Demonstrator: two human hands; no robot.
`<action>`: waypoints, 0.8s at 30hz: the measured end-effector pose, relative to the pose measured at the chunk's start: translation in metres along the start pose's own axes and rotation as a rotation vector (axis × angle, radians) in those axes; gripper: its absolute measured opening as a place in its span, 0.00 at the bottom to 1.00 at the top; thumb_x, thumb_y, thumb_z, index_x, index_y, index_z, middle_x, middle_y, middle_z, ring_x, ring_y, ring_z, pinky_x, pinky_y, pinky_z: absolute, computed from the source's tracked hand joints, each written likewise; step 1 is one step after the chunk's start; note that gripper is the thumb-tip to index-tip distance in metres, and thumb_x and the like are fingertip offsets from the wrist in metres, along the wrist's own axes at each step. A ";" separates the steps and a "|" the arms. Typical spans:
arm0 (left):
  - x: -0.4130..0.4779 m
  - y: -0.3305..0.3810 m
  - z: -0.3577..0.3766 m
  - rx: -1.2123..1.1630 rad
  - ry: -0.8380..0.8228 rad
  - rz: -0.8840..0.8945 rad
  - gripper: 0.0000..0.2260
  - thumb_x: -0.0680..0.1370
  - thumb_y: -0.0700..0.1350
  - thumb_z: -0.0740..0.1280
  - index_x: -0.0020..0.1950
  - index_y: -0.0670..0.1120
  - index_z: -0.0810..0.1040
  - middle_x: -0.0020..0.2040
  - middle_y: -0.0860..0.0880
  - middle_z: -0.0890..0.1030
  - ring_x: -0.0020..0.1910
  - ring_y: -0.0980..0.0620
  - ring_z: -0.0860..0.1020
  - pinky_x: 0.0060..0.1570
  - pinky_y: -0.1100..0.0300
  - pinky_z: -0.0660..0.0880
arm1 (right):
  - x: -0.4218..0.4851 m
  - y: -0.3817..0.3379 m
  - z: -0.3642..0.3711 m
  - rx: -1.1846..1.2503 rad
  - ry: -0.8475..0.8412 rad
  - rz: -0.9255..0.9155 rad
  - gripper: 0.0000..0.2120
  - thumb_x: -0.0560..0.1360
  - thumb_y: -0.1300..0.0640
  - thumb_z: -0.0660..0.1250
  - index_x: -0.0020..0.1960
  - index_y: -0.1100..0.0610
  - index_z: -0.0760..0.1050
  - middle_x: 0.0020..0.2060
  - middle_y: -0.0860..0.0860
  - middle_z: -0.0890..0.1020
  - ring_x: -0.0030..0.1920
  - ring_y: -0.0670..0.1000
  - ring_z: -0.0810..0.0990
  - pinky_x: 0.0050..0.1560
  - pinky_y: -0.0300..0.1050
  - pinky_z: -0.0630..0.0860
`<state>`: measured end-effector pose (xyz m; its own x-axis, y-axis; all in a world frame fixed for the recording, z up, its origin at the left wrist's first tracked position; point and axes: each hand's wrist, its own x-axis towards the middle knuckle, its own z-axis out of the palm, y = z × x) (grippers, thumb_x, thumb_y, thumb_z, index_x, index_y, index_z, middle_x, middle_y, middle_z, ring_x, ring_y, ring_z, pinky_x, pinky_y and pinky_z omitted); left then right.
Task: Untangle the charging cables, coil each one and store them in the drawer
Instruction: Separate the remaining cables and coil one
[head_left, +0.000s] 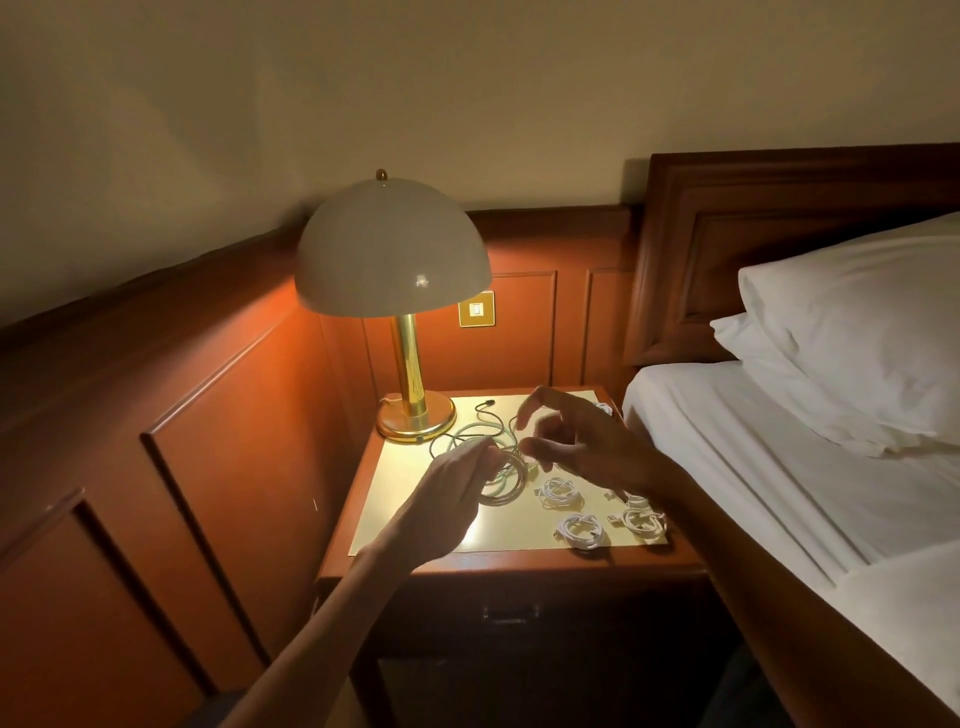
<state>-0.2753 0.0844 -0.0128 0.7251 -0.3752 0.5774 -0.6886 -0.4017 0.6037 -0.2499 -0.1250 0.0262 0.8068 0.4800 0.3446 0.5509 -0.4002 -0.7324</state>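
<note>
A tangle of pale and dark charging cables (501, 470) lies in the middle of the nightstand top (405, 499). My left hand (452, 493) reaches in from the lower left, its fingers fairly straight, fingertips touching the tangle's left side. Just above the tangle's right side hovers my right hand (576, 441), fingers spread and loosely curved, with no cable visibly in them. A dark cable end (484, 408) trails toward the back. Three small coiled white cables (558, 491) (582, 531) (644, 519) sit at the front right. The drawer front (504, 613) below is closed and in shadow.
A brass lamp (410, 410) with a dome shade stands lit at the nightstand's back left corner. Wood panelling runs along the left and rear. The bed with white sheet (753, 467) and pillows (852, 332) adjoins the right side.
</note>
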 end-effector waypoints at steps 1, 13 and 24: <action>0.001 0.003 0.002 0.028 0.038 0.022 0.14 0.83 0.51 0.53 0.47 0.45 0.73 0.39 0.62 0.73 0.38 0.61 0.76 0.39 0.75 0.67 | -0.002 -0.001 0.002 0.045 0.052 0.001 0.07 0.78 0.58 0.70 0.55 0.57 0.76 0.33 0.47 0.81 0.30 0.45 0.78 0.34 0.33 0.72; 0.016 -0.003 0.006 0.363 0.276 -0.050 0.14 0.80 0.48 0.57 0.52 0.41 0.77 0.43 0.48 0.81 0.37 0.58 0.73 0.35 0.76 0.65 | -0.002 -0.005 0.047 0.636 0.255 0.439 0.10 0.81 0.58 0.64 0.54 0.60 0.83 0.51 0.53 0.86 0.55 0.53 0.83 0.51 0.43 0.78; 0.011 -0.008 0.006 0.362 0.267 0.000 0.14 0.79 0.47 0.58 0.51 0.42 0.80 0.46 0.48 0.83 0.44 0.55 0.79 0.45 0.74 0.69 | 0.000 -0.004 0.051 0.640 0.192 0.496 0.06 0.76 0.58 0.71 0.48 0.61 0.81 0.50 0.57 0.84 0.53 0.53 0.81 0.52 0.44 0.78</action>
<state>-0.2619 0.0782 -0.0145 0.6655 -0.1652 0.7279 -0.6078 -0.6860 0.4000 -0.2625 -0.0833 -0.0013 0.9783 0.1998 -0.0547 -0.0596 0.0188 -0.9980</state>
